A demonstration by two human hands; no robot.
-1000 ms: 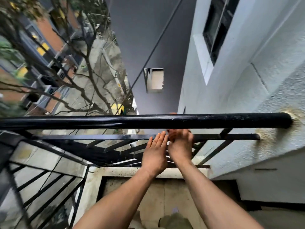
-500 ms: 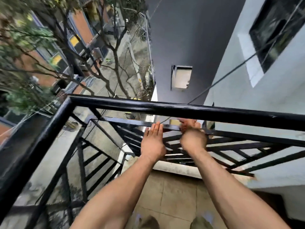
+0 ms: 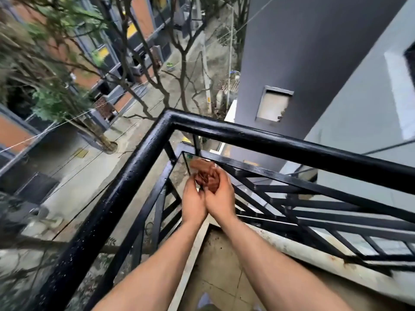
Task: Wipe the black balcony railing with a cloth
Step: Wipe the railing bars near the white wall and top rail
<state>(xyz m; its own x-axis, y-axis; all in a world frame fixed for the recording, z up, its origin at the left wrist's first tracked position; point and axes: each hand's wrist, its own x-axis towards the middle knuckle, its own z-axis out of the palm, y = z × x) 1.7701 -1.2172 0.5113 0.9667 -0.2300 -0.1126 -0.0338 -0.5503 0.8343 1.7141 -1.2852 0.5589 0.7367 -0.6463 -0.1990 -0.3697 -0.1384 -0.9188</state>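
The cloth [image 3: 205, 177] is a reddish-brown rag, crumpled into a tight wad with one loose flap poking up and away from the person. It sits between the two hands, just past the fingertips, and its far end lies on or just over the thin inner bar [image 3: 247, 168] of the railing [image 3: 269, 142]; whether it actually presses on the metal cannot be told.

The right hand [image 3: 221, 198] is curled round the wad from its right side and holds most of it. The left hand [image 3: 193, 202] is pressed against the right one, fingers bent in on the wad's left side, so both appear to grip it. Held like this, the rag is probably being bunched up or re-gripped to give a firm pad for the next stroke.

The railing is glossy black metal, flecked with pale specks or droplets that are thickest on the top bar [image 3: 125, 191] to the left of the hands. The corner [image 3: 169, 117] where the two top bars meet lies beyond and above the hands. Slanted black slats run off to the right of the right hand.

Below the wrists is the stained concrete ledge [image 3: 280, 241] and the tiled floor [image 3: 224, 277]. Far beyond the hands are a street [image 3: 139, 122], bare trees [image 3: 179, 70] and a grey wall [image 3: 314, 52].
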